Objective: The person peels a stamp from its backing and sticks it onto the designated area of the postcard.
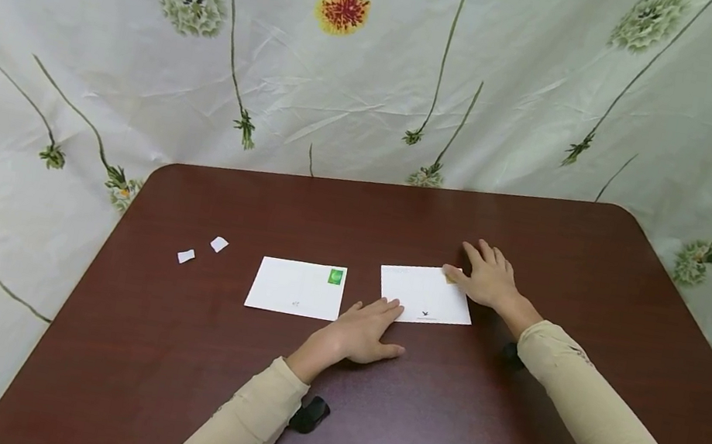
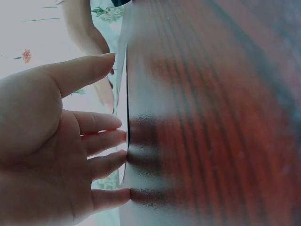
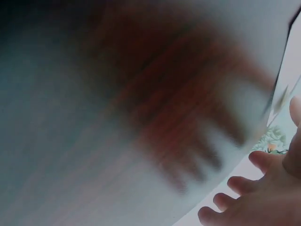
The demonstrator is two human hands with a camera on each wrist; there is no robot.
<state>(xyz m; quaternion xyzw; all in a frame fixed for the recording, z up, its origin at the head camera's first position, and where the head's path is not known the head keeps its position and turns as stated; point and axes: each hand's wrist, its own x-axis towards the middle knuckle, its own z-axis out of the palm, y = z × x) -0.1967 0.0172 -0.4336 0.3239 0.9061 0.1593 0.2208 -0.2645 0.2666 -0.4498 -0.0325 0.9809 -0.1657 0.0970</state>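
A white envelope (image 1: 417, 295) with a small dark print at its lower edge lies on the table. My left hand (image 1: 362, 333) rests with extended fingers at its lower left corner; in the left wrist view those fingertips meet the envelope's edge (image 2: 123, 94) and the tabletop. At the upper right corner, my right hand (image 1: 490, 282) lays its thumb over a yellowish stamp (image 1: 450, 279), mostly hidden, its other fingers spread beyond the envelope. To the left lies a second white envelope (image 1: 291, 287) bearing a green stamp (image 1: 336, 277). In the right wrist view, the right hand (image 3: 263, 188) shows spread fingers.
Two small white paper pieces, one nearer (image 1: 185, 256) and one farther (image 1: 219, 245), lie on the left of the dark brown table (image 1: 197, 368). A flowered white cloth (image 1: 364, 90) hangs behind it. Dark wrist devices sit under both forearms.
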